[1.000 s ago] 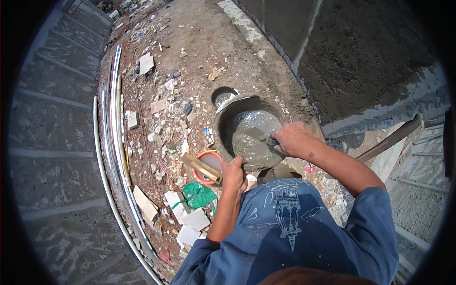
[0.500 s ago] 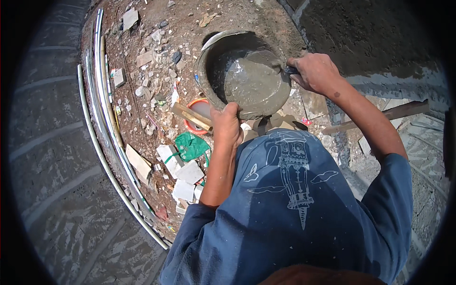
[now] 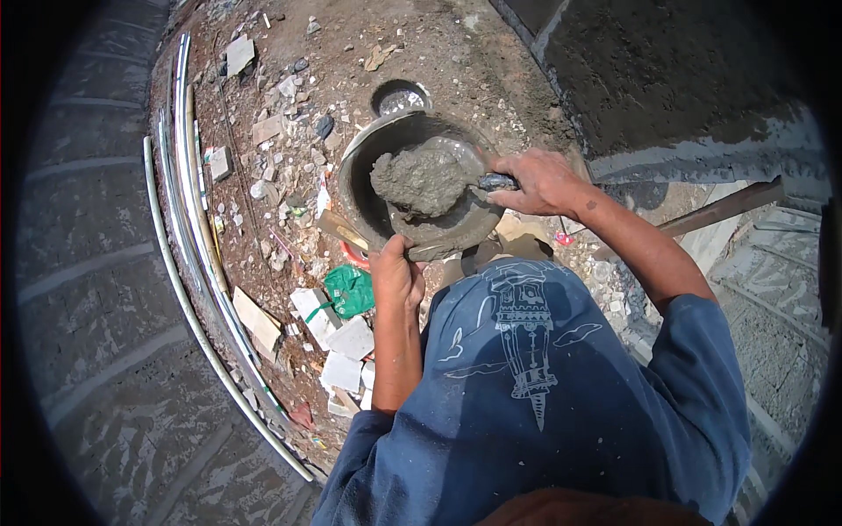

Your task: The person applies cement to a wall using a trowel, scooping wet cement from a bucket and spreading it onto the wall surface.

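My left hand (image 3: 395, 270) is closed on the near-left rim of a mortar-smeared bucket (image 3: 358, 186), holding it tilted in front of me. In my right hand (image 3: 542, 182) is the dark handle of a trowel (image 3: 498, 181), gripped at the right side of the bucket. A thick lump of wet grey mortar (image 3: 421, 180) sits heaped on the trowel, over the bucket's mouth. The lump hides most of the blade. More wet mortar coats the bucket's inner wall.
Another round container (image 3: 400, 98) stands on the ground beyond the bucket. Long pipes (image 3: 186, 167) lie along the left. Near my left arm are a wooden piece (image 3: 342, 230), a green bag (image 3: 349, 291) and broken tiles (image 3: 351, 338). A dark, freshly coated wall (image 3: 667, 79) rises at right.
The trowel has lifted a lump of mortar that was lying smooth in the bucket. Both hands and the bucket have shifted slightly left and nearer to me, uncovering the round container behind.
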Available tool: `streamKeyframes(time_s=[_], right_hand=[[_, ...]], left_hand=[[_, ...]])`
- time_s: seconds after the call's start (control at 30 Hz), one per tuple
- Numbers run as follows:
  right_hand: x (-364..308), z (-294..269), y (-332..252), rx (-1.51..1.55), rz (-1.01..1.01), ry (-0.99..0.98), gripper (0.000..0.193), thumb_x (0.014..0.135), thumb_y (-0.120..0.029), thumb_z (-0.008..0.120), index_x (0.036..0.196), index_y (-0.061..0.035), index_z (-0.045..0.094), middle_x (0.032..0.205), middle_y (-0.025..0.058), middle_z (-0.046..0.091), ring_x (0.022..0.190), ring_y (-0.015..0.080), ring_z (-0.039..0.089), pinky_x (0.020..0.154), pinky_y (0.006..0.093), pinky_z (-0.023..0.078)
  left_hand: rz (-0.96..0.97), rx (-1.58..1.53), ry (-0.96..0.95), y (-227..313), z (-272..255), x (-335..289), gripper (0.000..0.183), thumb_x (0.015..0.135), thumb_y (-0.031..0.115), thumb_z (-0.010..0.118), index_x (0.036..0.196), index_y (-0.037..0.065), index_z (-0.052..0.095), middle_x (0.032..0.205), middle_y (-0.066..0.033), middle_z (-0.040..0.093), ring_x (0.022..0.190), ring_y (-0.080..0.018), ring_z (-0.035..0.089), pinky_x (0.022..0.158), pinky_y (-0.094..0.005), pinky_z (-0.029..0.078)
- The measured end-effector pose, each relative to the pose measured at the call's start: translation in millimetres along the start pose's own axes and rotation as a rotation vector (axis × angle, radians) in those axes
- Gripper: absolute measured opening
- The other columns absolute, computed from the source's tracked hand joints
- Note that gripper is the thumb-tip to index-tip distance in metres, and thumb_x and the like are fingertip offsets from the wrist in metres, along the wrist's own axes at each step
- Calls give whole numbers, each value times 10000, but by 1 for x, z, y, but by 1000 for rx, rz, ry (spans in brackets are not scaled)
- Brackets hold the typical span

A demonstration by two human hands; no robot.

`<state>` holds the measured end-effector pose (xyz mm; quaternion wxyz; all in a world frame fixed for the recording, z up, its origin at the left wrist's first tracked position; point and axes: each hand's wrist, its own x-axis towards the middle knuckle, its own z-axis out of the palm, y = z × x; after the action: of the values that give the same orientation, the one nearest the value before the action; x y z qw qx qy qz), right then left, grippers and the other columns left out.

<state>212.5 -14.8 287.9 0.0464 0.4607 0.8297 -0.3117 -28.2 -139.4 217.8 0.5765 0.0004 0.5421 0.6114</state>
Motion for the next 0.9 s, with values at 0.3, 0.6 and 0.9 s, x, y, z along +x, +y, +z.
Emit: streamKeyframes(time_s=[0.3,0.6,0.9], right_hand=[[44,-3,8,365,-330,35,542,794,-405,725,1239,-104,653,985,217,718,907,422,691,798,525,524],[37,-96,309,1133,-15,-115,378,948,-363,684,1067,-6,644,698,8,587,547,59,532,508,242,423],[-172,-199,322,143,397,754,413,875,-269,678,1238,-74,642,693,77,595,661,201,611,651,357,484]], left_hand=[[6,29,200,-2,-26,4,244,770,-15,542,1014,-19,554,925,-108,619,732,-275,659,577,-414,606],[-106,346,622,-45,-15,7,166,800,172,562,783,9,532,673,-107,524,479,-262,555,433,-360,522],[-266,533,444,-78,70,5,106,793,113,590,792,18,545,763,-110,563,544,-263,582,462,-372,532]])
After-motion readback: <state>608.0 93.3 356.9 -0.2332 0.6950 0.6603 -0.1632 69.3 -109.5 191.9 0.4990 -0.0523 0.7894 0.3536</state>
